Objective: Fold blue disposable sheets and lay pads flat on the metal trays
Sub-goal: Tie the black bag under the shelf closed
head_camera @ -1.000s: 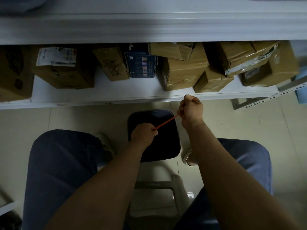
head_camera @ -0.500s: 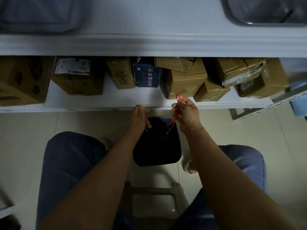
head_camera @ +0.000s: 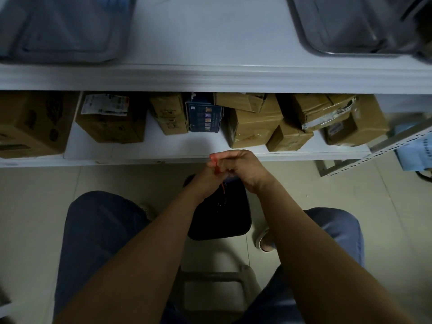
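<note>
My left hand [head_camera: 205, 181] and my right hand [head_camera: 243, 168] are pressed together above a black bin [head_camera: 224, 220] on the floor. Between their fingers they pinch a thin red band [head_camera: 216, 166]; a strand of it hangs down toward the bin. On the white worktop stand two metal trays: one at the top left [head_camera: 70, 26] with a bluish sheet in it, one at the top right [head_camera: 350, 24]. A stack of blue sheets [head_camera: 415, 150] shows at the far right edge.
Under the worktop a white shelf [head_camera: 187, 146] holds several cardboard boxes [head_camera: 252, 122] and a dark blue box [head_camera: 204, 118]. I sit on a stool [head_camera: 215, 284] with my knees on either side of the bin. A perforated metal upright [head_camera: 383, 146] stands at the right.
The hands, apart with the red band stretched between them a second ago, have come together and risen. The view has tilted up, which brings both trays into sight.
</note>
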Motion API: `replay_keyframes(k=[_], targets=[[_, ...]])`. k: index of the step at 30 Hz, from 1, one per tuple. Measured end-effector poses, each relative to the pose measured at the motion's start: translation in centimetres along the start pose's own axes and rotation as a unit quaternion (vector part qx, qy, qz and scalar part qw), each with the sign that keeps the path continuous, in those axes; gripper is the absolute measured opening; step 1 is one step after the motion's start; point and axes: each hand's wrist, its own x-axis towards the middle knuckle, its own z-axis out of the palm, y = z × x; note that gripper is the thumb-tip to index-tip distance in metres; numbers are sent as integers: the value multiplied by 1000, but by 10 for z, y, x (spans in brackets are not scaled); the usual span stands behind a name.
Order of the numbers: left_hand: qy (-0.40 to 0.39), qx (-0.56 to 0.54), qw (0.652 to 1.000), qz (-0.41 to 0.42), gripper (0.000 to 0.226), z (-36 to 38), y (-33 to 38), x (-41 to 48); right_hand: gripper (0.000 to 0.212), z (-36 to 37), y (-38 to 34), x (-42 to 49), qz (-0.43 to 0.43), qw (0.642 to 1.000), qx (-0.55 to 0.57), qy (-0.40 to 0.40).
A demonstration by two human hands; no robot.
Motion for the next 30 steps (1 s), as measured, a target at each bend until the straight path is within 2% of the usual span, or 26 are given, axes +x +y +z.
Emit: replay_keyframes(k=[5,8,12,14,18,20,22,25,27,30], targets=[[-8,17,998,-58,38,-2,5,-7,29,-1,3,4,23,994,-15,106],[-7,-4,998,-70,40,-5,8,-9,25,-3,14,4,57,993,-31,99],[-3,-29,995,-94,32,-10,7,-8,11,-2,28,9,36,993,-19,110],[-5,-29,993,-110,25,-12,7,-8,19,-1,31,11,22,993,-22,113],[-5,-22,994,-110,36,-14,-4,-2,27,0,35,12,8,986,-7,164],[21,-57,991,-119,34,-16,-9,-1,30,-6,39,11,7,988,5,156],[61,-117,982,-135,24,-18,-12,1,29,-14,44,7,36,995,-24,96],[77,-114,980,-142,12,-19,-13,3,23,-21,54,-2,117,984,-132,12],[68,-58,988,-125,13,-16,-13,2,17,-21,58,-3,154,972,-174,19],[50,4,996,-71,30,-11,-16,2,11,-14,55,3,112,982,-112,101]])
